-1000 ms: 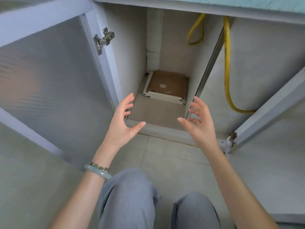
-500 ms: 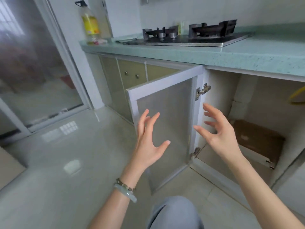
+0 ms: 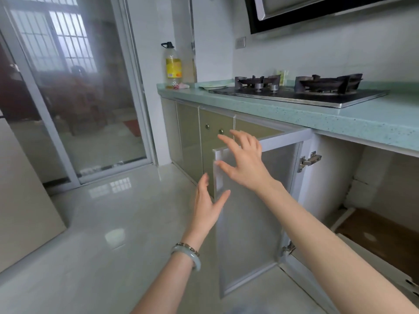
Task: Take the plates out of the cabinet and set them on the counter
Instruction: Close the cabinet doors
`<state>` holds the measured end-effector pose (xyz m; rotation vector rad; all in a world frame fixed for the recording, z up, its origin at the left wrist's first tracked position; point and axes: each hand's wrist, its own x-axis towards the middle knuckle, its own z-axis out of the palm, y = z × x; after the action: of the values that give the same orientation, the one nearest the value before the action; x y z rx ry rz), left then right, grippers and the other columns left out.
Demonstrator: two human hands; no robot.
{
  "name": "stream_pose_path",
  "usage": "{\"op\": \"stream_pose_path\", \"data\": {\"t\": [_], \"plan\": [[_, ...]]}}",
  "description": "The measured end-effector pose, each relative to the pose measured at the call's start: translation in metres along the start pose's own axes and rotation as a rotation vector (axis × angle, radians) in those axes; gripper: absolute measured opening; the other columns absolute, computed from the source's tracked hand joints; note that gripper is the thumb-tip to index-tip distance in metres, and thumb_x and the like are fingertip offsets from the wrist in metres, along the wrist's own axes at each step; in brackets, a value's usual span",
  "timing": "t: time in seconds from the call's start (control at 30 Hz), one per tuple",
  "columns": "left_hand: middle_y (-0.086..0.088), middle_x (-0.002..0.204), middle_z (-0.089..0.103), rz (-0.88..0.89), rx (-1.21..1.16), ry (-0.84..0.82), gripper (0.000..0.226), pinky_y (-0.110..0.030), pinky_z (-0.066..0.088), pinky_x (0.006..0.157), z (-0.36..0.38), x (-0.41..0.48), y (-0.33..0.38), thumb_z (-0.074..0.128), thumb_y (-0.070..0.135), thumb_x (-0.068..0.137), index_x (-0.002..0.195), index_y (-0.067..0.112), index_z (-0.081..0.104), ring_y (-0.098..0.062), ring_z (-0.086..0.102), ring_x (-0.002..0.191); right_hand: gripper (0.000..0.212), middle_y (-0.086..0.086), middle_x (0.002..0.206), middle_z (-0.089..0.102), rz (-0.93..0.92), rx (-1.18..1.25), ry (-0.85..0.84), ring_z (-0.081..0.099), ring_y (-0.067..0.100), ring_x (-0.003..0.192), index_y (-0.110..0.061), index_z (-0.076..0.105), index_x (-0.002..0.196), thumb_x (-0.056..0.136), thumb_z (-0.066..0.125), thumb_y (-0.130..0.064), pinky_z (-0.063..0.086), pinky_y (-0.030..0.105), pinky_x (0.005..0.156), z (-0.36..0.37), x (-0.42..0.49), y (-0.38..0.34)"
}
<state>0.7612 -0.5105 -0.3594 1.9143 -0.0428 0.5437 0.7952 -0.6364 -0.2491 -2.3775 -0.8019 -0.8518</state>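
A white plate [image 3: 213, 87] lies on the teal counter [image 3: 353, 116] left of the stove. The open cabinet [image 3: 374, 200] under the counter holds only a brown board [image 3: 383, 236]; no plate shows inside. Its frosted door [image 3: 254, 223] swings out toward me. My right hand [image 3: 244, 159] hovers with fingers spread in front of the door's upper left corner, holding nothing. My left hand [image 3: 207, 205] is lower, fingers straight, near the door's left edge, also empty. A pale bracelet circles the left wrist.
A gas stove [image 3: 299, 89] sits on the counter, an oil bottle [image 3: 172, 66] stands at its far left end. Closed cabinet doors with round knobs [image 3: 215, 132] lie left of the open one. A glass sliding door [image 3: 74, 105] is at the left, glossy tiled floor below.
The view swung up and left from the cabinet interior to the counter and neighbouring doors. Both hands moved out of the cabinet mouth and left, past the open door's edge.
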Motion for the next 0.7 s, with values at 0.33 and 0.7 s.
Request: {"op": "stream_pose_path", "data": {"t": [0.33,0.7], "plan": [[0.003,0.149,0.036,0.047,-0.090,-0.087,0.084,-0.024,0.029,0.112,0.016,-0.024,-0.004,0.069,0.046,0.077,0.145,0.023,0.025,-0.007,0.034,0.137,0.051,-0.002,0.141,0.039,-0.024,-0.062,-0.225,0.022,0.021,0.141,-0.028,0.038,0.139,0.092,0.052,-0.041,0.005,0.053,0.114,-0.007,-0.016,0.001],[0.023,0.148,0.005,0.407,-0.031,-0.330,0.091,-0.003,0.012,0.106,0.059,-0.097,0.017,0.068,0.044,0.081,0.140,0.041,-0.002,0.020,0.007,0.135,0.038,-0.001,0.136,0.051,-0.154,-0.211,-0.163,0.038,0.018,0.137,-0.017,0.052,0.126,0.095,0.050,-0.038,0.014,0.054,0.115,-0.100,-0.101,0.017]]}}
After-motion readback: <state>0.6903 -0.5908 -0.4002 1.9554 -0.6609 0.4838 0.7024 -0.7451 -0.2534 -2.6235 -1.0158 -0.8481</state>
